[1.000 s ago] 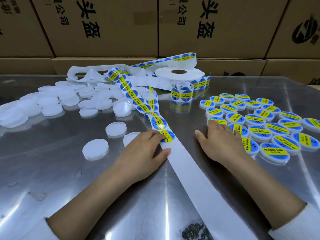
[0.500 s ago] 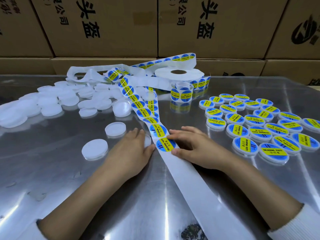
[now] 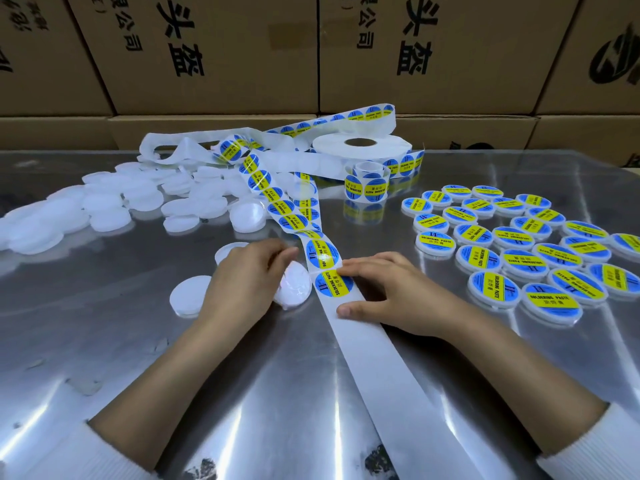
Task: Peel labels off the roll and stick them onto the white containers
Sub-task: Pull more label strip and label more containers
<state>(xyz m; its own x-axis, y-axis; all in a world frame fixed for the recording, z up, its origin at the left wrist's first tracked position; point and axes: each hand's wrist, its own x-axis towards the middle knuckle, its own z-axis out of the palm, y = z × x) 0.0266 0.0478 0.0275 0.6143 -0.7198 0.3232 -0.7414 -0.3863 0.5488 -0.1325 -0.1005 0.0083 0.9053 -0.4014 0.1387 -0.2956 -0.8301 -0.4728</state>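
A strip of blue-and-yellow labels [image 3: 322, 252] runs from the label roll [image 3: 362, 147] down to me. Its end label [image 3: 333, 285] lies between my hands, and bare white backing [image 3: 381, 358] continues toward the near edge. My right hand [image 3: 391, 292] rests on the strip, fingertips on the end label's right edge and thumb pressing the backing below it. My left hand [image 3: 247, 282] grips a white container [image 3: 294, 285], tipped up on its edge beside the label. Two more white containers [image 3: 189, 296] lie by that hand.
A pile of plain white containers [image 3: 104, 209] covers the table's left side. Several labelled containers [image 3: 519, 251] lie in rows at the right. A small label roll [image 3: 367, 185] stands before the big one. Empty backing [image 3: 180, 147] loops at the back, before stacked cardboard boxes [image 3: 214, 53].
My right hand came from the labelled containers to the strip and settled on the end label. My left hand left the strip, took a white container and tipped it up.
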